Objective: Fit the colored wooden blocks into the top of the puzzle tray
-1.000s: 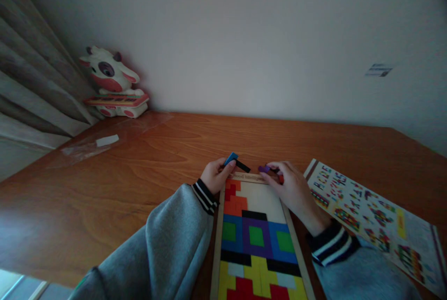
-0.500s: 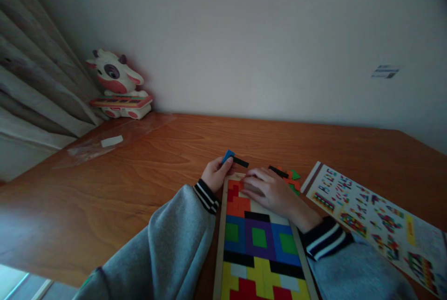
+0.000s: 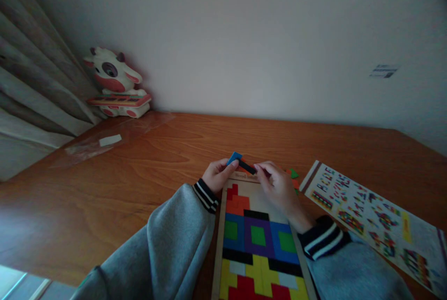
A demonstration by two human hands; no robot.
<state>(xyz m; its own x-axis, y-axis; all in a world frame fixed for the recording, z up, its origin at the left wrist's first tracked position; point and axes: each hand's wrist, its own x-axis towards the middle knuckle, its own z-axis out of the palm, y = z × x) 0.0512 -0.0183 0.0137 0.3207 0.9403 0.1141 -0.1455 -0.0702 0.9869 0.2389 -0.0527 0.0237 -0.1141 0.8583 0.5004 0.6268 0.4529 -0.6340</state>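
Observation:
My left hand [image 3: 218, 174] is closed at the top left corner of a wooden puzzle board [image 3: 217, 262], pinching a blue puzzle piece [image 3: 234, 156] and a black strip-shaped piece [image 3: 246, 166]. Some orange [image 3: 243, 160] shows behind the strip; whether a hand holds that piece is hard to tell. Thumb and fingers of my right hand [image 3: 277, 188] are pinched at the strip's right end, above the board. Lower down, coloured pieces fill the board, among them a purple one [image 3: 248, 235]. A small red piece [image 3: 232, 192] and an orange one [image 3: 238, 205] lie at its upper left.
Loose green [image 3: 294, 173] and orange pieces lie behind my right hand, partly hidden. To the right rests a printed sheet [image 3: 370, 221] with coloured figures. A cow-shaped toy keyboard [image 3: 118, 83] and a clear plastic wrapper [image 3: 94, 146] are at the back left, near a curtain [image 3: 38, 71].
My right hand has risen from the board to the black strip and closed its fingers. The orange piece from the board's top left corner has left its spot. My left hand shifted slightly right.

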